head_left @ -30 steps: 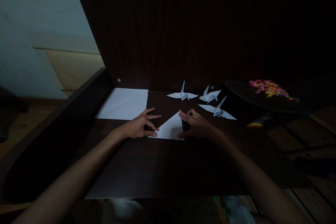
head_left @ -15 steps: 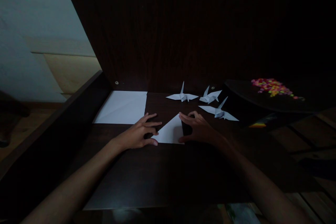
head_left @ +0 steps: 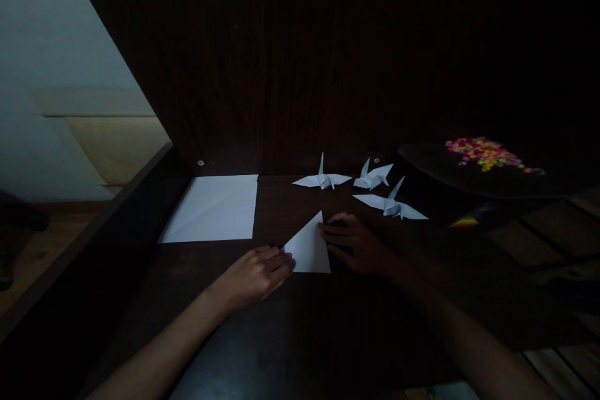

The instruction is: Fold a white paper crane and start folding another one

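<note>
Folded paper (head_left: pixel 310 253) | left hand (head_left: pixel 262 272): fingers closed over corner | right hand (head_left: pixel 354 244): parted, touching edge

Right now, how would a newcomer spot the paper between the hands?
On the dark tabletop, find the left hand and the right hand. Between them lies the white paper triangle, nearer the viewer than the paper cranes and the large sheet. It alone looks flat and triangular: the cranes have raised points and spread wings, and the sheet has four sides.
</note>
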The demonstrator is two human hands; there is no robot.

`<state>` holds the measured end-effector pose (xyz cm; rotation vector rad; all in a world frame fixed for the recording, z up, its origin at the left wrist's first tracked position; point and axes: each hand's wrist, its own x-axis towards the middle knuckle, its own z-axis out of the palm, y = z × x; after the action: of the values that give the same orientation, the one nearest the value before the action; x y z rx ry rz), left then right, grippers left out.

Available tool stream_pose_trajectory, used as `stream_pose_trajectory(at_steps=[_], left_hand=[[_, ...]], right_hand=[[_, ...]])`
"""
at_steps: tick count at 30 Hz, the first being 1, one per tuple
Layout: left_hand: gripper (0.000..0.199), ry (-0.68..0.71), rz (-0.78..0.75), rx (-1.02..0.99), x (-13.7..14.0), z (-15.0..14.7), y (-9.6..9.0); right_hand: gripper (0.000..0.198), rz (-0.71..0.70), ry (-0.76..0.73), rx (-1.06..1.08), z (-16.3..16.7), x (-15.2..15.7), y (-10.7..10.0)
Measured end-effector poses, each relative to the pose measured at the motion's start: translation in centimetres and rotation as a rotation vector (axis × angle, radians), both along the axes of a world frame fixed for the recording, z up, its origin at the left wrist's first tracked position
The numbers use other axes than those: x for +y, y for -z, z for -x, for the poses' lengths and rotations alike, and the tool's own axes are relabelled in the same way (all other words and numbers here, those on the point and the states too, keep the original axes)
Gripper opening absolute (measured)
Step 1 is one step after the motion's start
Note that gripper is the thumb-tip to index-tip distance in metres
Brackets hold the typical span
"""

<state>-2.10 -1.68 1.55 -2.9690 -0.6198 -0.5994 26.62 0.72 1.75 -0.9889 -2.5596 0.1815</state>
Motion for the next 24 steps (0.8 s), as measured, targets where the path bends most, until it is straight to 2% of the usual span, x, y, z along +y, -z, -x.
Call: stream_pose_trajectory(at_steps=[5, 10, 13, 17, 24], left_hand=[[0.024, -0.004, -0.037, 0.041, -0.2, 0.0, 0.2], [0.021, -0.026, -0.02, 0.034, -0.6, -0.2, 0.1], [0.022, -0.059, 0.003, 0.013, -0.9, -0.1, 0.3], [0.026, -0.078, 0.014, -0.048, -1.1, 0.0, 0.6], [0.033, -0.088, 0.012, -0.016, -1.4, 0.3, 1.3]], right_hand=[[0.032, 0.003, -0.06, 0.117, 0.2, -0.7, 0.4], [0.039, -0.093, 0.082, 0.092, -0.1, -0.6, 1.5], [0.046, -0.11, 0.117, 0.08, -0.2, -0.6, 1.8], [0.048, -0.118, 0.106, 0.1, 0.0, -0.7, 1.6], [0.054, -0.085, 0.104, 0.148, 0.1, -1.0, 1.1]])
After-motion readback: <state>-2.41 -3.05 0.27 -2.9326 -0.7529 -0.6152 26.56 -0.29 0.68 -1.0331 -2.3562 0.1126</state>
